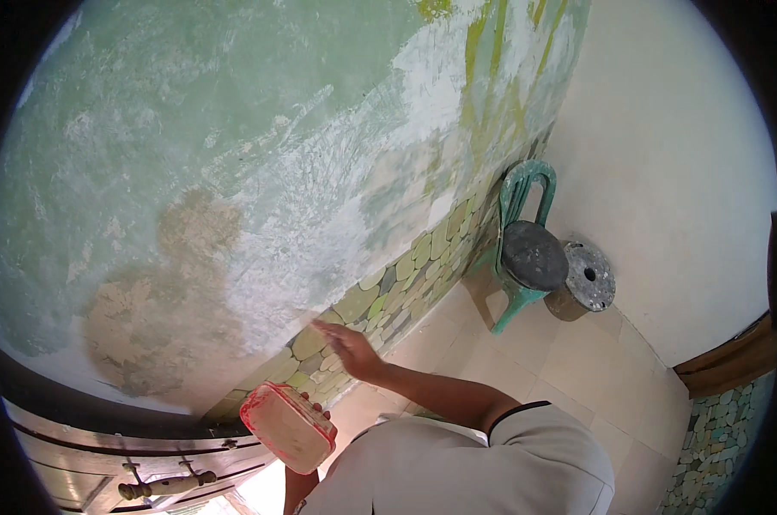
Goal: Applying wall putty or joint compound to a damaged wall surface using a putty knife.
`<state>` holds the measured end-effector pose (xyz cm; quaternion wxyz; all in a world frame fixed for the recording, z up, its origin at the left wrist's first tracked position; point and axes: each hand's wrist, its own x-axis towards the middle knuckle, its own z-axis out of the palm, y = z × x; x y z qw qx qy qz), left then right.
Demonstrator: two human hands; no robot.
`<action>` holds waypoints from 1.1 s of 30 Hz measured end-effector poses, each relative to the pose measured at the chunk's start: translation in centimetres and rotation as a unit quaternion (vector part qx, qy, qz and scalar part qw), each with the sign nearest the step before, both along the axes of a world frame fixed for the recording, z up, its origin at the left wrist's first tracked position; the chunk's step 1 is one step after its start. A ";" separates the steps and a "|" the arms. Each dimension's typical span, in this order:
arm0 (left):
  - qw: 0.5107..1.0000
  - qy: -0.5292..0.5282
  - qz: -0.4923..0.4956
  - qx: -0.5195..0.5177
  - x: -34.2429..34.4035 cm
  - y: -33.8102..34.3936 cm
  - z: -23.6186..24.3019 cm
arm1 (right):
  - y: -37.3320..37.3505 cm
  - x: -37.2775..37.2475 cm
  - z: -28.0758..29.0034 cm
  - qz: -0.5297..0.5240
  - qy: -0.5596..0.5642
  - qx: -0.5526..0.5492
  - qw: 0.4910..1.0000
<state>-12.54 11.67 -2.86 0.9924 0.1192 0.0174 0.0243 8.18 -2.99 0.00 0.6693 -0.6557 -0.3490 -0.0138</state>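
Head view: right hand [347, 348] flat, fingers pressed together against the patchy green plastered wall [234, 172] above the pebble-stone band [406, 279]. Left hand [315, 410] grips a red-rimmed translucent plastic tub [287, 427], below-left of right hand. Green plastic chair [522, 249] well apart, right.

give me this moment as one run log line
left hand: holds red-rimmed tub | right hand: pressed to scraped green wall, above pebble band | green chair in corner
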 end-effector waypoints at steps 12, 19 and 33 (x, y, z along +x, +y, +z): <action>0.994 -0.106 0.008 -0.036 0.1 -2.1 3.4 | -12.9 4.8 4.0 0.181 0.539 0.404 0.716; 0.990 -0.066 0.122 0.023 0.3 -3.9 2.6 | -12.1 5.3 6.0 0.202 0.529 0.357 0.743; 0.995 -0.083 -0.052 -0.036 4.3 -5.9 0.2 | -16.3 2.9 2.4 0.106 0.533 0.231 0.807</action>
